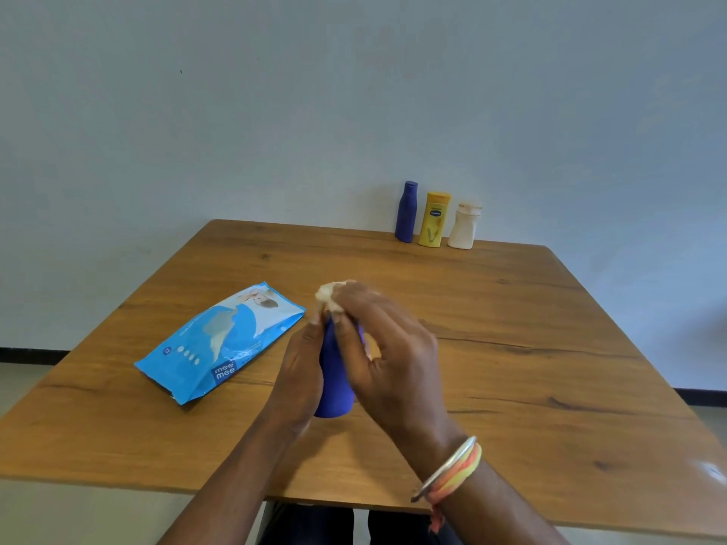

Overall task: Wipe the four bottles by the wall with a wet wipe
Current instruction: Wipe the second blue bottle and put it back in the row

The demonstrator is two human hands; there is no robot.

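The blue bottle (pixel 334 381) stands between your hands on the worktop (pixel 511 348). Your left hand (pixel 297 371) grips its side; your right hand (pixel 387 348) presses a wet wipe (pixel 330 296) over its top. The wipes pack (pixel 220 342) lies just left of your left hand. Beyond your right hand, three bottles (pixel 434 220) stand by the wall.

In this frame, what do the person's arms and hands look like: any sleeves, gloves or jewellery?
Both forearms are bare: no sleeves or gloves show. The left hand has nothing on its wrist. The right hand has a thin silver bangle at the wrist, beside a twisted orange and yellow thread band with a loose frayed end.
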